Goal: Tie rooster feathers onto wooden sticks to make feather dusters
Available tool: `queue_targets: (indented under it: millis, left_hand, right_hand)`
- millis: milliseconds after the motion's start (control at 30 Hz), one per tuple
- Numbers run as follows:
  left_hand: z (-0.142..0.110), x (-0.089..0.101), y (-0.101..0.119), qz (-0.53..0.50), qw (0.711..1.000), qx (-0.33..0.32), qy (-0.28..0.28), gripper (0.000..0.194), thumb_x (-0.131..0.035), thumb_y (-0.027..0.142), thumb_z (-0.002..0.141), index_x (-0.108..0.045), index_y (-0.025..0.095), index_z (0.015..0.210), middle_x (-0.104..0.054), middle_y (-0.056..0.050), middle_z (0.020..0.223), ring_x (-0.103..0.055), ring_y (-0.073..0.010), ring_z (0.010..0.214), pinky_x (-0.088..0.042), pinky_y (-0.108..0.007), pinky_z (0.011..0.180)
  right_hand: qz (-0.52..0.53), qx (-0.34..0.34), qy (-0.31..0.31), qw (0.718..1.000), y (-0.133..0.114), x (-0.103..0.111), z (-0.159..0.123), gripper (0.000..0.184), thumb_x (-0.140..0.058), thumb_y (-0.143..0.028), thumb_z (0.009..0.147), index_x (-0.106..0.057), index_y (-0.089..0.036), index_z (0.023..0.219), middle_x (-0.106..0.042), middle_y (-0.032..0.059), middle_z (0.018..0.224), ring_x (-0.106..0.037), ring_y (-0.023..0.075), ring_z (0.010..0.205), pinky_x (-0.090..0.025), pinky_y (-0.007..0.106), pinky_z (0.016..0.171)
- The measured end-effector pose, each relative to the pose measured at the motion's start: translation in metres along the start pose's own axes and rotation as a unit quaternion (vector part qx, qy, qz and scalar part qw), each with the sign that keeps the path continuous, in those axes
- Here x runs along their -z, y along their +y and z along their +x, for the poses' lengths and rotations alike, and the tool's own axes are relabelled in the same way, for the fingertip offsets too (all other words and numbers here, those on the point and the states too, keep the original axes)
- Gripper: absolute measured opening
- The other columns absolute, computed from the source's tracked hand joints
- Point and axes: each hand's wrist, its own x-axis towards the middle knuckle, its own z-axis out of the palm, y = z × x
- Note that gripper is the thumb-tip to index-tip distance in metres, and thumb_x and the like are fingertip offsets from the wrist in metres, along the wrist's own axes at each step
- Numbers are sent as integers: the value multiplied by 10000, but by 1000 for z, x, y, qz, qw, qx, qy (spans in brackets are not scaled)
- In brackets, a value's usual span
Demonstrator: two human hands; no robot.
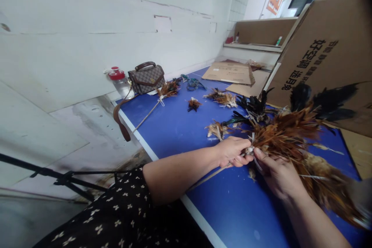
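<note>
In the head view my left hand (235, 152) is wrapped round the thin stick (212, 175) of a feather duster, close below where its feathers are bound. Glossy brown and black feathers (286, 128) fan out from the bound end toward the right. My right hand (279, 174) is closed at that binding, its thumb against the feather bases beside my left fingers; a pale strip shows there, but its exact hold is partly hidden. More brown feathers (322, 182) lie beyond my right wrist.
On the blue table (174, 131) lie small feather bunches (193, 104) and another feather-topped stick (148, 115). A handbag (147, 77) and a red-lidded bottle (119, 81) stand by the wall. Cardboard (325, 54) rises at right; a black tripod leg (49, 172) is at left.
</note>
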Motion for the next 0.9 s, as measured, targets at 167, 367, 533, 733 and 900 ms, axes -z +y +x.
queue_targets:
  millis: [167,367,533,733,900]
  left_hand:
    - [5,-3,-4,-17,998,7,68,170,-625,228,940,-598,175,780,-641,-20,632,-347,-41,376,-188,-176,394]
    - [7,1,-8,-2,999,-10,48,173,-649,244,950,-575,187,804,-661,-34,635,-366,-52,381,-178,-183,401]
    - [5,1,-12,-7,996,-94,2,326,-717,410,1047,-609,160,867,-664,-30,733,-421,-40,475,-227,-172,454]
    - [9,6,-19,2,991,-131,-37,502,-960,513,871,-644,126,827,-632,-20,804,-427,-28,566,-241,-191,503]
    - [13,6,-22,-10,992,-126,7,384,-849,395,991,-615,137,828,-601,4,753,-417,-27,539,-250,-185,500]
  right_hand:
    - [32,-37,7,999,4,2,2,716,-1114,-616,602,-518,-224,541,-374,-46,567,-302,98,546,-274,279,467]
    - [38,-44,21,998,12,7,4,735,-1109,-611,629,-487,-228,554,-355,-52,584,-280,96,553,-248,292,481]
    - [47,-35,43,997,6,10,7,793,-1138,-593,578,-431,-237,528,-307,-70,562,-256,80,528,-224,286,465]
    - [50,-41,66,996,2,7,7,805,-1159,-626,481,-459,-240,569,-311,-87,571,-257,69,516,-225,267,443]
    - [51,-60,67,995,11,7,9,704,-1083,-675,635,-547,-220,647,-381,-72,596,-272,65,511,-207,239,432]
